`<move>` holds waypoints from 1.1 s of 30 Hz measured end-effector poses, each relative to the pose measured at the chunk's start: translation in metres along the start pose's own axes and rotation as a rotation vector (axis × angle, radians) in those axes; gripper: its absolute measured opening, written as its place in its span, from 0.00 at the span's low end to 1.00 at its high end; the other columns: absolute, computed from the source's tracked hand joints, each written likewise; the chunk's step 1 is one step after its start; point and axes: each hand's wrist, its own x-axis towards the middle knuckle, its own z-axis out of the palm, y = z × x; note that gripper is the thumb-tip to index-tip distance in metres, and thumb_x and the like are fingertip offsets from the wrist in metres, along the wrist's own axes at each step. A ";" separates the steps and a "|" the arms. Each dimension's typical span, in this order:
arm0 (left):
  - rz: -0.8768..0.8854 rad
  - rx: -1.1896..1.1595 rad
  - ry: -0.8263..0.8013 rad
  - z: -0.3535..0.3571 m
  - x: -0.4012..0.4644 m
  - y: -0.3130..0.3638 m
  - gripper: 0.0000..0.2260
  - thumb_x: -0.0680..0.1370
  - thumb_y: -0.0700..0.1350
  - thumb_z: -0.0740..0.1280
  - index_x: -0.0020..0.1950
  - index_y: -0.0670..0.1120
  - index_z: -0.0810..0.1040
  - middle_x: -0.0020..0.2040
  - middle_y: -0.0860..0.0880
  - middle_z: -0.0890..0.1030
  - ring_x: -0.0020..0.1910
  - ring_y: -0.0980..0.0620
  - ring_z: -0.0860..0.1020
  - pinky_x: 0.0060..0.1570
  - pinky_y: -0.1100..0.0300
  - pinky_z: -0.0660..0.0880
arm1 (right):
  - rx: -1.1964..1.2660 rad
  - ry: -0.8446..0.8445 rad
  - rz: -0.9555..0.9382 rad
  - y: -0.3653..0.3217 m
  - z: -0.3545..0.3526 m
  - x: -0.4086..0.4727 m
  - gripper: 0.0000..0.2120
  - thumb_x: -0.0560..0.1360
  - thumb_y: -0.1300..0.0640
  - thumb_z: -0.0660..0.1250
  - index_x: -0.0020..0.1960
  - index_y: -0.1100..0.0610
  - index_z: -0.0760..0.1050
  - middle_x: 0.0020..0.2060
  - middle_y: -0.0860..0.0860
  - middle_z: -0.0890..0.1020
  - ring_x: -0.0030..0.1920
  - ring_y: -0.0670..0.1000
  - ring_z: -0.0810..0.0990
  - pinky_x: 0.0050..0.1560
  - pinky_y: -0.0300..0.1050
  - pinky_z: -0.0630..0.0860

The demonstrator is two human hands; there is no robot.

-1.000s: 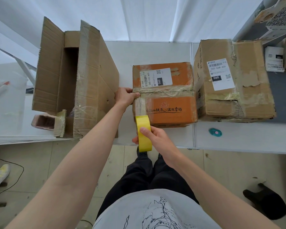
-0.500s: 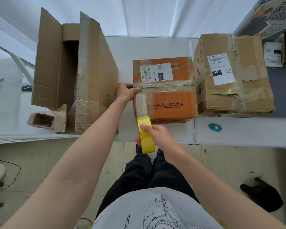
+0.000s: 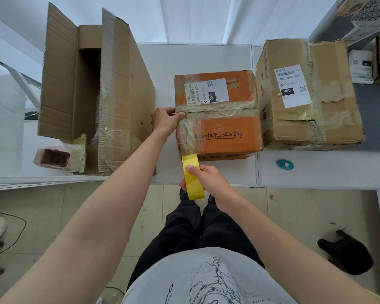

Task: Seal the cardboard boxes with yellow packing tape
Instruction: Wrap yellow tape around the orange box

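From the head camera, the orange box sits on the white table, its white label reading "060-068-A05" and "060". The left hand grips its left top edge at the old clear tape. The right hand holds the yellow tape roll against the box's near face. The brown box just right carries the same code.
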 end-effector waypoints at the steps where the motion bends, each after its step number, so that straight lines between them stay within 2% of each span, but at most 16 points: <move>1: 0.029 0.028 0.017 0.001 -0.004 -0.002 0.14 0.79 0.47 0.72 0.62 0.44 0.83 0.55 0.45 0.85 0.56 0.47 0.83 0.60 0.49 0.79 | 0.008 -0.010 0.004 0.001 0.001 0.002 0.18 0.83 0.45 0.61 0.59 0.59 0.80 0.44 0.50 0.88 0.43 0.45 0.86 0.40 0.37 0.77; 3: 0.084 0.080 0.055 0.003 -0.012 -0.007 0.17 0.82 0.50 0.67 0.69 0.45 0.79 0.61 0.45 0.83 0.61 0.47 0.80 0.64 0.51 0.76 | 0.025 -0.033 0.011 0.005 0.002 0.006 0.17 0.83 0.46 0.62 0.61 0.58 0.78 0.44 0.50 0.88 0.47 0.49 0.86 0.45 0.42 0.80; 5: 0.115 0.097 0.030 0.004 -0.018 -0.016 0.24 0.83 0.54 0.64 0.77 0.46 0.69 0.68 0.44 0.79 0.67 0.47 0.77 0.68 0.51 0.72 | 0.040 -0.053 0.010 0.010 0.002 0.011 0.16 0.82 0.46 0.63 0.62 0.57 0.77 0.45 0.50 0.88 0.52 0.51 0.86 0.53 0.49 0.81; 7: 0.153 0.134 -0.059 0.005 -0.025 -0.025 0.33 0.82 0.56 0.66 0.82 0.47 0.58 0.74 0.44 0.73 0.71 0.46 0.73 0.71 0.48 0.70 | 0.049 -0.076 0.009 0.015 0.002 0.015 0.15 0.82 0.47 0.63 0.62 0.56 0.77 0.47 0.49 0.88 0.54 0.52 0.85 0.58 0.51 0.80; 9: 0.265 0.263 -0.063 0.008 -0.032 -0.032 0.38 0.81 0.55 0.68 0.84 0.48 0.50 0.81 0.43 0.62 0.78 0.44 0.63 0.75 0.45 0.64 | 0.054 -0.099 0.015 0.021 0.002 0.018 0.12 0.82 0.48 0.64 0.61 0.54 0.77 0.48 0.48 0.88 0.55 0.51 0.85 0.58 0.50 0.80; 11: 0.483 0.437 0.030 0.009 -0.040 -0.034 0.38 0.80 0.51 0.70 0.84 0.49 0.51 0.84 0.45 0.51 0.82 0.45 0.53 0.76 0.46 0.61 | 0.054 -0.118 0.014 0.028 0.002 0.020 0.11 0.82 0.49 0.65 0.62 0.52 0.76 0.49 0.47 0.88 0.56 0.49 0.84 0.56 0.45 0.80; 12: 0.621 0.524 0.050 0.009 -0.044 -0.035 0.37 0.80 0.48 0.71 0.83 0.50 0.54 0.84 0.47 0.50 0.82 0.45 0.53 0.74 0.48 0.63 | 0.059 -0.124 0.010 0.031 0.002 0.020 0.12 0.82 0.49 0.65 0.63 0.52 0.75 0.50 0.47 0.87 0.56 0.48 0.84 0.55 0.43 0.79; 14: 0.849 0.635 0.017 0.006 -0.053 -0.042 0.29 0.80 0.43 0.70 0.80 0.51 0.66 0.82 0.50 0.58 0.81 0.47 0.57 0.69 0.49 0.68 | 0.074 -0.133 0.005 0.036 0.000 0.020 0.16 0.82 0.49 0.65 0.67 0.53 0.74 0.52 0.47 0.87 0.58 0.48 0.83 0.58 0.42 0.77; 15: 0.889 0.649 -0.024 0.004 -0.058 -0.048 0.24 0.81 0.43 0.69 0.77 0.50 0.70 0.81 0.51 0.63 0.80 0.47 0.59 0.70 0.47 0.70 | 0.079 -0.140 0.004 0.037 -0.001 0.020 0.17 0.82 0.49 0.65 0.68 0.54 0.73 0.52 0.48 0.87 0.59 0.49 0.83 0.61 0.44 0.76; 16: 0.883 0.650 -0.068 0.002 -0.063 -0.053 0.21 0.83 0.43 0.66 0.76 0.49 0.72 0.79 0.51 0.66 0.80 0.48 0.60 0.71 0.44 0.71 | 0.083 -0.149 0.005 0.038 -0.002 0.020 0.17 0.82 0.49 0.66 0.69 0.54 0.73 0.53 0.48 0.87 0.60 0.49 0.82 0.63 0.45 0.75; 18: 0.854 0.659 -0.134 -0.002 -0.070 -0.063 0.20 0.85 0.43 0.62 0.78 0.48 0.69 0.79 0.51 0.65 0.81 0.49 0.58 0.74 0.44 0.68 | 0.080 -0.174 0.011 0.039 -0.004 0.019 0.17 0.82 0.50 0.66 0.69 0.53 0.72 0.53 0.48 0.87 0.61 0.50 0.82 0.65 0.46 0.74; 23: 0.887 0.673 -0.207 -0.011 -0.081 -0.073 0.27 0.80 0.37 0.59 0.80 0.46 0.65 0.81 0.49 0.61 0.82 0.50 0.55 0.79 0.45 0.58 | 0.098 -0.200 -0.009 0.042 -0.018 0.017 0.17 0.80 0.50 0.67 0.67 0.55 0.75 0.53 0.52 0.87 0.57 0.50 0.84 0.58 0.44 0.76; 27: 0.893 0.724 -0.258 -0.017 -0.077 -0.071 0.34 0.76 0.44 0.60 0.83 0.49 0.58 0.84 0.50 0.54 0.83 0.50 0.48 0.79 0.44 0.56 | 0.068 -0.189 -0.022 0.052 -0.036 0.013 0.18 0.74 0.48 0.68 0.59 0.57 0.80 0.50 0.56 0.87 0.54 0.55 0.85 0.63 0.55 0.75; 29: 0.917 0.809 -0.289 -0.018 -0.071 -0.067 0.38 0.75 0.51 0.62 0.84 0.50 0.53 0.84 0.49 0.49 0.83 0.47 0.44 0.80 0.41 0.52 | 0.035 -0.169 -0.017 0.062 -0.044 0.009 0.18 0.72 0.47 0.67 0.55 0.57 0.81 0.49 0.56 0.87 0.53 0.57 0.85 0.65 0.59 0.75; 31: 0.892 0.900 -0.327 -0.017 -0.067 -0.065 0.45 0.73 0.58 0.66 0.84 0.51 0.47 0.84 0.48 0.42 0.82 0.45 0.39 0.80 0.39 0.49 | -0.015 -0.153 -0.024 0.070 -0.051 0.004 0.19 0.71 0.45 0.67 0.55 0.56 0.81 0.48 0.54 0.87 0.51 0.55 0.86 0.63 0.59 0.76; 33: 0.872 0.984 -0.328 -0.012 -0.066 -0.067 0.53 0.69 0.61 0.73 0.84 0.51 0.45 0.84 0.48 0.39 0.82 0.45 0.36 0.80 0.39 0.47 | -0.039 -0.143 -0.040 0.073 -0.057 -0.002 0.18 0.71 0.43 0.68 0.54 0.54 0.81 0.47 0.53 0.87 0.49 0.52 0.86 0.59 0.55 0.79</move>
